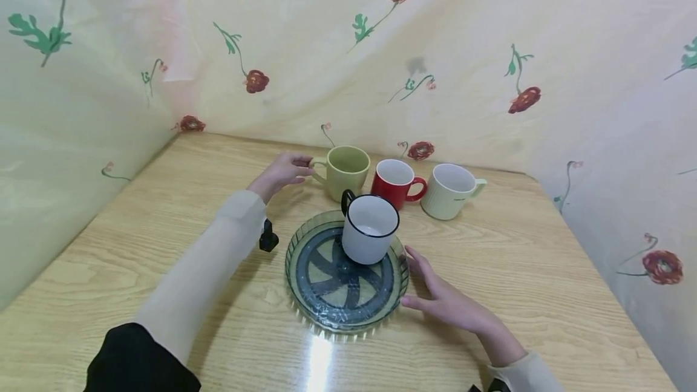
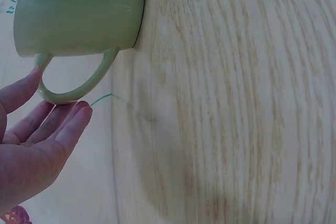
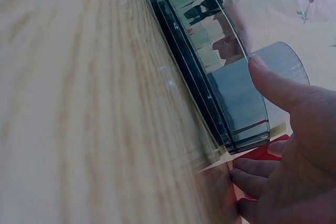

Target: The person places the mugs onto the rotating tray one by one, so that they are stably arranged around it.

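A green mug (image 1: 346, 175) stands at the back of the table. My left hand (image 1: 284, 173) is at its handle (image 2: 79, 88); in the left wrist view the thumb meets the handle near the mug's rim, and the loosely extended fingers lie by its outer curve. A round glass tray (image 1: 318, 313) with a blue and pale swirl pattern lies in front of me. On its far right part sits a white mug (image 1: 367, 238) with a black rim and black handle. Beside the tray's right edge is my right hand (image 1: 449, 301), fingers spread, thumb at the rim in the right wrist view.
Right of the green mug stand a red mug (image 1: 389, 189) with a white inside and a cream mug (image 1: 445, 195) with a pale green handle. Behind the wooden table (image 1: 544, 271) hangs a flowered cloth (image 1: 327, 47).
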`<control>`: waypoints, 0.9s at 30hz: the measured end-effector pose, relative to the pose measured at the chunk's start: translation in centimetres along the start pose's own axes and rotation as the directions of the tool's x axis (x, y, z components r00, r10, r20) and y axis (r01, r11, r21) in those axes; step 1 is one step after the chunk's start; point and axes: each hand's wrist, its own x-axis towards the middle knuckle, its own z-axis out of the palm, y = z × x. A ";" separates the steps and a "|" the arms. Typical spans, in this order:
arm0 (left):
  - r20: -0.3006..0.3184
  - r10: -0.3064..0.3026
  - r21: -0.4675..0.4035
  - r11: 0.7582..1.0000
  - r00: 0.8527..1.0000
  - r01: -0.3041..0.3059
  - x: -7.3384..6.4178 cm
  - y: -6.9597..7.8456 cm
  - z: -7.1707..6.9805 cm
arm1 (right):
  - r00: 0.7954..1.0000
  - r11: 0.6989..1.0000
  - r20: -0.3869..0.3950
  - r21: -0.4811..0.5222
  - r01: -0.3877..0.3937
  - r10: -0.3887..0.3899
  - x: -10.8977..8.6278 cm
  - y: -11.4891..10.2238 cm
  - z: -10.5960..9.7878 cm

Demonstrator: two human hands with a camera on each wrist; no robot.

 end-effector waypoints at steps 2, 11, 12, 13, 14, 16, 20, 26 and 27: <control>-0.004 0.004 -0.010 1.000 1.000 -0.004 0.0 -0.1 0.0 | 1.000 1.000 0.003 0.007 -0.005 0.005 -0.1 -0.1 0.0; -0.025 0.010 -0.039 0.999 1.000 -0.011 -0.3 -0.8 -0.3 | 1.000 1.000 0.010 0.011 -0.010 0.010 0.0 -0.4 0.2; -0.030 0.013 -0.040 0.999 0.999 -0.014 -0.3 -0.8 -0.3 | 1.000 1.000 0.009 0.012 -0.010 0.010 0.0 -0.4 0.2; -0.036 0.016 -0.038 0.999 0.999 -0.018 -0.3 -0.9 -0.3 | 1.000 1.000 0.009 0.012 -0.009 0.009 0.0 -0.3 0.2; -0.043 0.019 -0.040 0.999 0.999 -0.020 -0.3 -0.9 -0.2 | 1.000 1.000 0.008 0.012 -0.010 0.010 -0.1 -0.3 0.2; -0.055 0.022 -0.039 0.999 0.998 -0.024 -0.4 -1.0 -0.1 | 1.000 1.000 0.007 0.014 -0.013 0.013 -0.1 -0.3 0.1; -0.073 0.026 -0.035 0.999 0.997 -0.029 -0.4 -1.0 0.1 | 1.000 1.000 0.006 0.016 -0.016 0.016 -0.2 -0.2 0.1; -0.069 0.030 -0.032 0.999 0.997 -0.032 -0.3 -1.1 0.2 | 1.000 1.000 0.001 0.013 -0.012 0.012 -0.2 -0.1 0.1; -0.067 0.032 -0.040 0.999 0.997 -0.035 -0.3 -1.1 0.3 | 1.000 1.000 0.000 0.013 -0.014 0.014 -0.2 -0.1 0.1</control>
